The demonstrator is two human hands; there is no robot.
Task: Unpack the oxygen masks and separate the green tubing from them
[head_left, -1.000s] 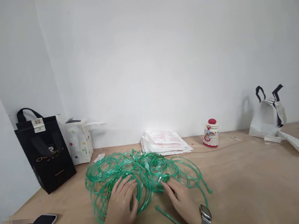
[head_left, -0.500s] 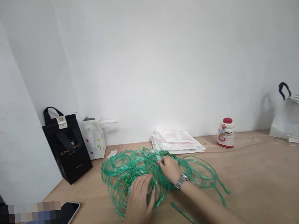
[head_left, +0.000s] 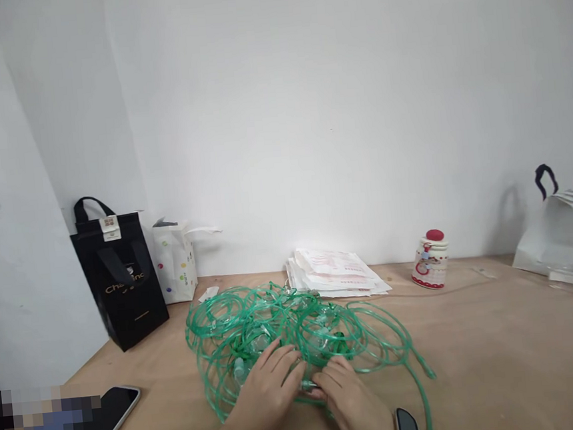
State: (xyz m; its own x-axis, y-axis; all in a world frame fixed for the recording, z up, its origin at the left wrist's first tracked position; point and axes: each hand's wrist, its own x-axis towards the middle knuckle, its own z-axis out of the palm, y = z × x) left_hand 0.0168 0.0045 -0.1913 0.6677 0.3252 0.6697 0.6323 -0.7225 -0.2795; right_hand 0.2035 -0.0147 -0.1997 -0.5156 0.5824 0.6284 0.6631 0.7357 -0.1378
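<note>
A tangled heap of green translucent tubing [head_left: 276, 326] lies on the wooden table [head_left: 503, 350] in front of me. My left hand [head_left: 269, 390] rests on the near side of the heap, fingers stretched forward over the loops. My right hand [head_left: 350, 400] sits beside it, fingers curled and pinching a small clear piece of the tubing where the two hands meet. A watch [head_left: 409, 426] is on my right wrist. One loose tube end trails off to the right.
A black paper bag [head_left: 121, 276] and a white dotted bag [head_left: 176, 259] stand at the back left. A stack of white packets [head_left: 337, 277] and a small red-capped jar [head_left: 431, 260] sit by the wall. A white bag [head_left: 561, 231] is far right, a phone [head_left: 117, 407] near left.
My right hand has drawn back from the far middle of the heap to its near edge, meeting my left hand. The heap has shifted slightly.
</note>
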